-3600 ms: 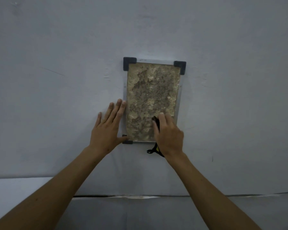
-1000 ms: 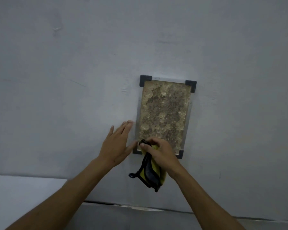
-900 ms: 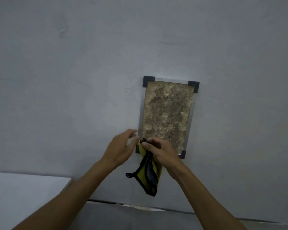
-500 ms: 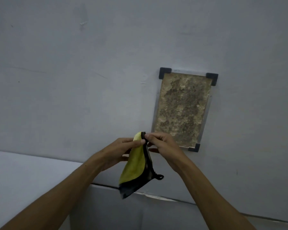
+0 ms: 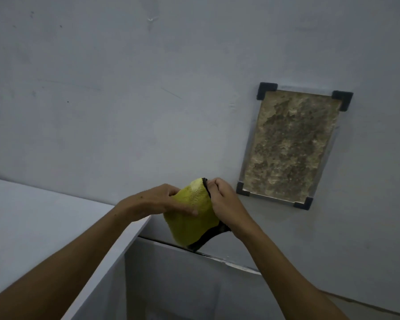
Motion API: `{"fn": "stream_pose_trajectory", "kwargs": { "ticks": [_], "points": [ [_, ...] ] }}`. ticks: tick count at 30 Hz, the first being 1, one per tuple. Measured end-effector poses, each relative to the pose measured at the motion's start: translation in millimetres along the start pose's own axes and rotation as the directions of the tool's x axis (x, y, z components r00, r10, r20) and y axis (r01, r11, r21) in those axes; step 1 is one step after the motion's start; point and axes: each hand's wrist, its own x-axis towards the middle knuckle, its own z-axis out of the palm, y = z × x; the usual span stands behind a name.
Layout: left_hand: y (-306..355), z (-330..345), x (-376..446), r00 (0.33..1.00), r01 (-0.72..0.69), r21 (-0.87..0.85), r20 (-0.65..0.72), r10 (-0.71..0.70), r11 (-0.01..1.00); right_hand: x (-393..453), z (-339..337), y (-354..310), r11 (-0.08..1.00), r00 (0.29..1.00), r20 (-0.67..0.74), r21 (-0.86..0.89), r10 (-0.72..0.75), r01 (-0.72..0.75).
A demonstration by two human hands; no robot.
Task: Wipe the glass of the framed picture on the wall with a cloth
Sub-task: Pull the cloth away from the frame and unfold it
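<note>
- Together, left hand [image 5: 158, 201] and right hand [image 5: 222, 199] clasping yellow cloth [image 5: 192, 218], each grip curled on it.
- Just beside framed picture [image 5: 289, 146], not touching.

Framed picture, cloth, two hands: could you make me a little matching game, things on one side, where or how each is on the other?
Things:
1. framed picture
2. cloth
3. left hand
4. right hand

States:
A. pinches the cloth's black edge
B. hangs on the wall, untouched
C. yellow, held between both hands
D. thumb across the yellow face

Pairs: 1-B, 2-C, 3-D, 4-A
</note>
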Motion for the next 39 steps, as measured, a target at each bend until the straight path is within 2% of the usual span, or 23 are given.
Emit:
{"fn": "stream_pose_trajectory", "kwargs": {
  "ticks": [2,5,9,12,14,18,21,24,27,28,29,31,32,33,35,37,39],
  "points": [
    [-12,-7,-5,0.993,0.051,-0.010,0.111,-0.049,0.999,0,10,-4,0.997,0.998,-0.037,-0.064,-0.052,0.050],
    [-28,-14,-18,0.982,0.107,-0.245,0.180,-0.063,0.964,1,25,-6,0.992,0.994,-0.063,-0.095,-0.089,0.083],
    [-48,-28,-29,0.996,0.074,-0.529,0.002,-0.086,0.845,3,50,-2,1.000,0.996,-0.095,-0.012,0.000,-0.001],
    [-71,-40,-30,0.963,0.052,-0.624,-0.176,-0.205,0.780,8,79,10,0.981,0.986,-0.061,0.126,0.158,-0.150],
    [-89,-46,-32,0.925,0.068,-0.639,-0.247,-0.288,0.766,13,105,21,0.935,0.959,0.027,0.217,0.281,-0.280],
    [-132,-53,-33,0.840,0.171,-0.502,-0.376,-0.391,0.848,14,155,28,0.768,0.854,0.252,0.374,0.455,-0.520],
    [-163,-65,-33,0.799,0.228,-0.221,-0.515,-0.312,0.948,18,181,28,0.654,0.793,0.371,0.449,0.483,-0.608],
    [-173,-80,-27,0.750,0.298,0.015,-0.622,-0.224,0.954,33,203,28,0.606,0.787,0.390,0.502,0.478,-0.617],
    [-181,-100,-10,0.691,0.336,0.057,-0.693,-0.205,0.940,52,224,31,0.605,0.788,0.379,0.506,0.484,-0.615],
    [-184,-105,-5,0.678,0.354,0.066,-0.705,-0.208,0.933,58,230,34,0.645,0.797,0.364,0.468,0.482,-0.604],
    [-187,-107,-3,0.670,0.378,0.095,-0.715,-0.201,0.921,61,234,39,0.735,0.821,0.327,0.372,0.467,-0.566],
    [-198,-105,1,0.684,0.402,0.246,-0.721,-0.111,0.882,60,232,49,0.931,0.896,0.271,0.001,0.351,-0.365],
    [-204,-100,3,0.708,0.390,0.336,-0.705,-0.045,0.857,58,232,57,0.962,0.936,0.255,-0.189,0.243,-0.198],
    [-210,-94,3,0.748,0.373,0.408,-0.663,-0.010,0.833,56,232,64,0.951,0.956,0.270,-0.308,0.115,-0.028],
    [-222,-79,3,0.852,0.339,0.500,-0.523,-0.035,0.797,53,232,75,0.890,0.937,0.341,-0.399,-0.080,0.222],
    [-234,-65,3,0.912,0.343,0.579,-0.393,-0.115,0.740,52,236,86,0.809,0.888,0.436,-0.463,-0.146,0.361],
    [-240,-61,1,0.925,0.368,0.637,-0.326,-0.196,0.677,47,238,91,0.784,0.876,0.455,-0.481,-0.160,0.393]
  ]
}}
